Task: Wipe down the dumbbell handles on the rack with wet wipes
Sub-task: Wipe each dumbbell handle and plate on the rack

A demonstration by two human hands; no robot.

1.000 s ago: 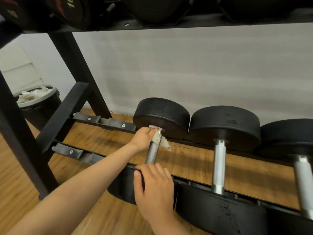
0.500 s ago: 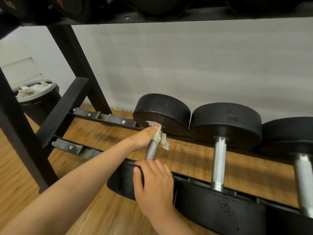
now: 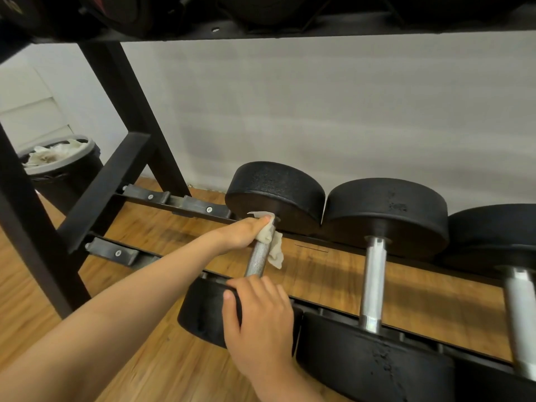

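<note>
Three black dumbbells lie across the bottom rails of the rack [image 3: 116, 175]. My left hand [image 3: 243, 232] grips a crumpled white wet wipe [image 3: 274, 248] around the far end of the leftmost dumbbell's knurled steel handle [image 3: 256, 261], right under its far head [image 3: 275, 192]. The wipe's loose end hangs to the right of the handle. My right hand [image 3: 258, 323] rests flat on that dumbbell's near head [image 3: 203, 309], fingers spread over its top. The middle dumbbell's handle [image 3: 372, 282] and the right one's handle [image 3: 522, 314] stand bare.
A black bin [image 3: 58, 169] with a grey rim, holding used white wipes, stands on the wooden floor at the left behind the rack's leg. The upper shelf [image 3: 290, 27] with more weights hangs close overhead. A white wall lies behind the rack.
My left hand with the wipe has slid a little further up the handle toward the far head. The right hand stays on the near head.
</note>
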